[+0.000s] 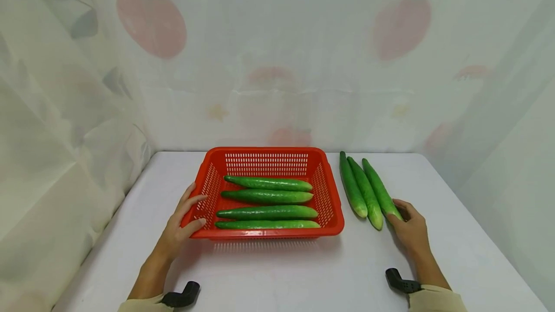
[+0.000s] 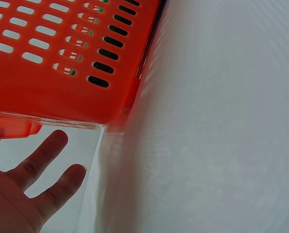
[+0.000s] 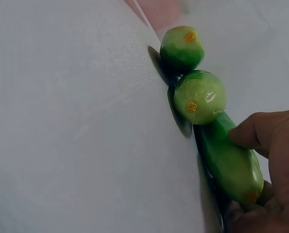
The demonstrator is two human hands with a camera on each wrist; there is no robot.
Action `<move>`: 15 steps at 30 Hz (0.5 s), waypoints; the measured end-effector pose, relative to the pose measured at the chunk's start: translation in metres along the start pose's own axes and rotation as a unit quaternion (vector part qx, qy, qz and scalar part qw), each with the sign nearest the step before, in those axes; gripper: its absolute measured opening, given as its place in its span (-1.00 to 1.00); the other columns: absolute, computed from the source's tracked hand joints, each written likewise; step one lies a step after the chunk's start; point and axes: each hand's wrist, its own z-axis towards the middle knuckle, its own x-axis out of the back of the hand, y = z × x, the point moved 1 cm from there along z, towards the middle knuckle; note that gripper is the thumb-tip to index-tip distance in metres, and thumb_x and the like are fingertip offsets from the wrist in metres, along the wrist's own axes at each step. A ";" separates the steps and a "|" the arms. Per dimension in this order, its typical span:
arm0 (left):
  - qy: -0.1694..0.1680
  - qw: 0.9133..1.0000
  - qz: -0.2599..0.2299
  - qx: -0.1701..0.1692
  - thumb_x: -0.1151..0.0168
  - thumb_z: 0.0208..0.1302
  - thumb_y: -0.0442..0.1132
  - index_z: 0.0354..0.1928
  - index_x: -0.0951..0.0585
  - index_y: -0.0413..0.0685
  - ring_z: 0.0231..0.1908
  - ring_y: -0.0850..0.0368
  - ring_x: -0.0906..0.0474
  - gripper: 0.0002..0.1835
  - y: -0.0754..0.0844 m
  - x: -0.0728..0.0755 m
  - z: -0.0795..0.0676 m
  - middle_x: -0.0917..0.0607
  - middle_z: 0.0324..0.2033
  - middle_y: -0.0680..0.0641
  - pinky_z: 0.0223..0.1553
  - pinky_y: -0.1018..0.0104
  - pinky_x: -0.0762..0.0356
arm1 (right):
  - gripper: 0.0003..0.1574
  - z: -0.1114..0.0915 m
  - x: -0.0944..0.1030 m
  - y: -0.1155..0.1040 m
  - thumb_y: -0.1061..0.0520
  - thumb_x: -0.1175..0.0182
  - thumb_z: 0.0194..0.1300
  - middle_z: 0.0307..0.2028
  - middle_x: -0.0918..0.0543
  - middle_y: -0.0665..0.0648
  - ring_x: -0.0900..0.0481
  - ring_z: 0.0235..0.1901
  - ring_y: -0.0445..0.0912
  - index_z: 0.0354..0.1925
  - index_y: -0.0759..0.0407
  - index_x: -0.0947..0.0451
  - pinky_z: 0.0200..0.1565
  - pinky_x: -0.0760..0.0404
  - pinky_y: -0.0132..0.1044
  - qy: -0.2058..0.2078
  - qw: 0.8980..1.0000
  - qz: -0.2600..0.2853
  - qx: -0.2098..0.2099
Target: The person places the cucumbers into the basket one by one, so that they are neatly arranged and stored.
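Right hand (image 1: 409, 229): thumb and fingers pinch the pale near end of a long, glossy green cucumber (image 1: 378, 186), probably as the closest part. Left hand (image 1: 175, 229): fingers spread at a red, perforated plastic basket's rim (image 1: 269, 233), apparently steadying it. Between the hands: four basketed cucumbers (image 1: 269, 197), lengthwise, presumably for fit; two loose cucumbers (image 1: 365, 191) on the white counter (image 1: 295, 278).

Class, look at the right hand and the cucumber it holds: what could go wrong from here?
1. The right hand pinches the outermost cucumber near its pale end, so the long far end might dip or swing if lifted.
2. The middle cucumber lies close beside it and might be nudged into rolling.
3. Four cucumbers already lie in the red basket; another might land across them.
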 end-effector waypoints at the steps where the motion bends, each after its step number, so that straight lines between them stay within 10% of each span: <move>1: 0.001 1.000 0.001 0.000 -0.10 0.20 -0.32 0.25 -0.44 -0.14 0.37 -0.09 0.03 -0.49 0.000 0.000 0.000 0.02 0.48 0.04 0.08 0.49 -0.14 | -0.45 0.000 0.000 0.000 0.17 -0.15 0.33 0.15 -0.49 0.36 -0.40 0.16 0.20 0.26 0.28 -0.38 0.12 -0.30 0.09 0.009 1.000 -0.003 -0.010; 15: 0.001 1.000 0.003 0.000 -0.11 0.20 -0.30 0.25 -0.44 -0.09 0.37 -0.08 0.02 -0.48 -0.004 0.000 0.000 0.02 0.48 0.07 0.07 0.48 -0.18 | -0.49 -0.002 0.003 0.004 0.15 -0.09 0.37 0.20 -0.44 0.18 -0.34 0.17 0.02 0.26 0.17 -0.43 0.05 -0.39 -0.27 0.111 0.980 0.104 -0.127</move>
